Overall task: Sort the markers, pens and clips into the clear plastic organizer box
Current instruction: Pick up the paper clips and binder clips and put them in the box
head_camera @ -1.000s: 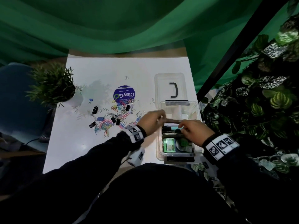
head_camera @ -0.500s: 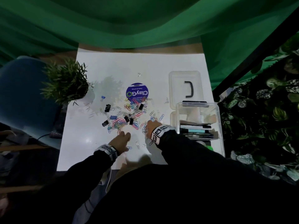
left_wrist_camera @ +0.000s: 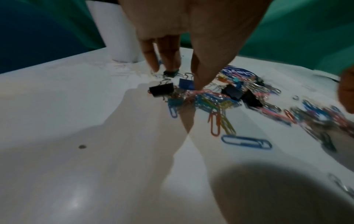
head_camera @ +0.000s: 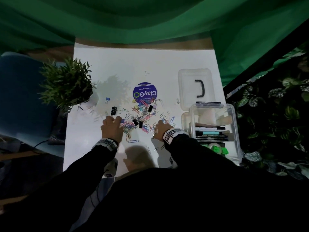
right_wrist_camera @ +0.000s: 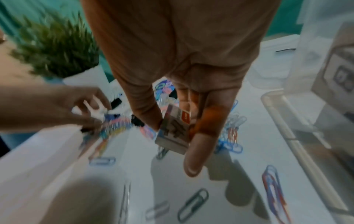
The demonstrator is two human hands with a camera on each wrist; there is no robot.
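Observation:
A heap of coloured paper clips and black binder clips (head_camera: 142, 118) lies mid-table. My left hand (head_camera: 113, 119) is at its left edge; in the left wrist view the left hand (left_wrist_camera: 178, 78) points straight fingers down among a black binder clip (left_wrist_camera: 161, 90) and a blue one (left_wrist_camera: 185, 84). My right hand (head_camera: 163, 122) is at the heap's right edge and pinches a small printed cardboard box (right_wrist_camera: 170, 127) between thumb and fingers. The clear organizer box (head_camera: 234, 118) stands at the right with pens and markers (head_camera: 210, 131) lying in it.
The organizer's clear lid (head_camera: 187, 87) with a black handle lies behind it. A round blue ClayGo disc (head_camera: 145, 94) sits behind the heap, a potted plant (head_camera: 66, 84) at the table's left edge. Loose clips (head_camera: 133, 141) lie scattered near me. Foliage borders the right side.
Both hands left the organizer box and moved left onto the clip heap; over the last half second they pushed further into it.

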